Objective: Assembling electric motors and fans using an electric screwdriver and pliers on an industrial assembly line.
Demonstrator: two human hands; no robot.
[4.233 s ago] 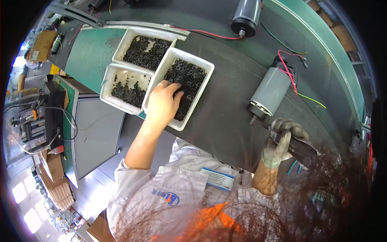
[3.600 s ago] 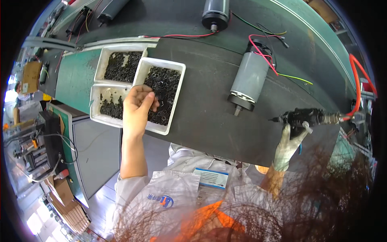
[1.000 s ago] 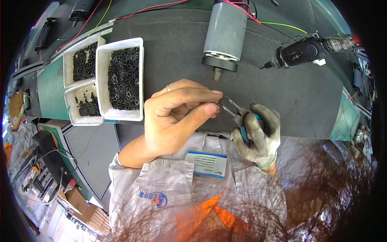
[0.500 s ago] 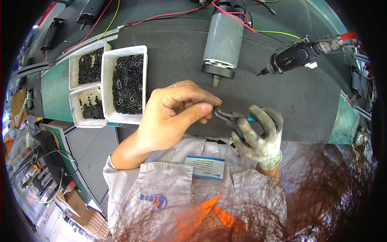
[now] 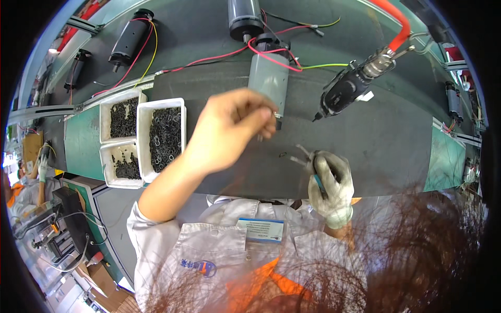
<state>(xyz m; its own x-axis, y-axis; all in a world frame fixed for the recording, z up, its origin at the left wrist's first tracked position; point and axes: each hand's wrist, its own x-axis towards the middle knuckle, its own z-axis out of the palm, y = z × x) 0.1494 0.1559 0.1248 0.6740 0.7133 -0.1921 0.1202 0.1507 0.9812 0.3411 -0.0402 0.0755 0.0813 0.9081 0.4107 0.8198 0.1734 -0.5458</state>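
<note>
My bare left hand (image 5: 229, 130) is over the front end of a grey cylindrical motor (image 5: 267, 75), fingers pinched together. It covers much of the motor's shaft end; whatever the fingers hold, if anything, is too small and blurred to name. My gloved right hand (image 5: 332, 182) grips a pair of pliers (image 5: 303, 156) with blue-green handles, the slim jaws pointing up and left above the mat. Between the hands, a small dark ring (image 5: 282, 154) lies on the black mat.
Three white bins stand at the left: a large bin (image 5: 184, 122) with dark rings and two smaller ones with tiny black parts. A power screwdriver (image 5: 347, 88) hangs at the right on a red hose. More motors (image 5: 133, 40) and loose wires lie toward the back.
My left hand has moved up to the motor's shaft end, away from the pliers' jaws. My right hand has drawn slightly down with the pliers. A ring now shows on the mat.
</note>
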